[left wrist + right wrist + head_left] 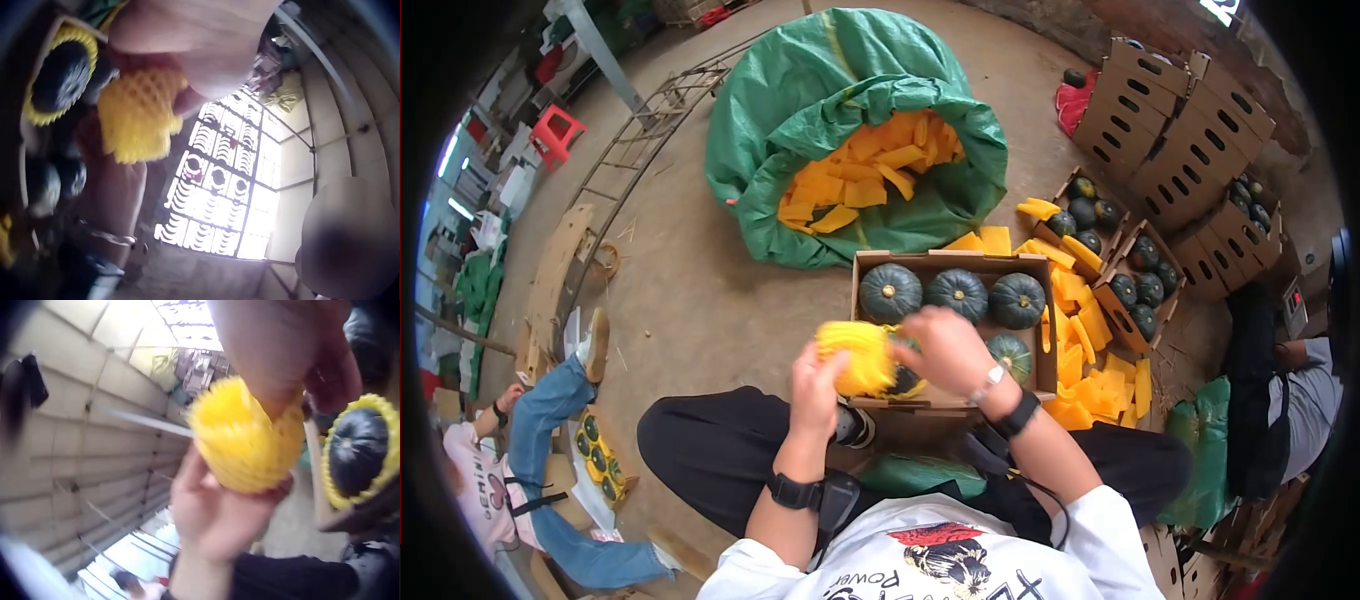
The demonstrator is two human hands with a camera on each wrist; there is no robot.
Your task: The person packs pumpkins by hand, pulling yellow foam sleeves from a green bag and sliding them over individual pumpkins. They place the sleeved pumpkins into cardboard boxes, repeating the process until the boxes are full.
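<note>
My left hand [820, 372] and right hand [940, 345] both grip a yellow foam net sleeve [855, 355] just above the near edge of an open cardboard box [948, 260]. In the box lie several dark green pumpkins [958, 292]. One pumpkin wrapped in a yellow net [905, 380] sits under my hands. In the left wrist view the net sleeve [137, 112] hangs from my left hand [187, 37], beside the wrapped pumpkin [62, 75]. The right wrist view shows my right hand [281, 350] on top of the sleeve [240, 447], my left hand [215, 519] below it, and the wrapped pumpkin [359, 450].
A big green sack [800, 120] holding flat yellow sleeves [870, 170] lies behind the box. More yellow sleeves [1090, 360] lie at the right, with smaller pumpkin boxes [1145, 285] and stacked empty cartons [1170, 130]. One person sits at lower left [550, 430], another at right [1295, 390].
</note>
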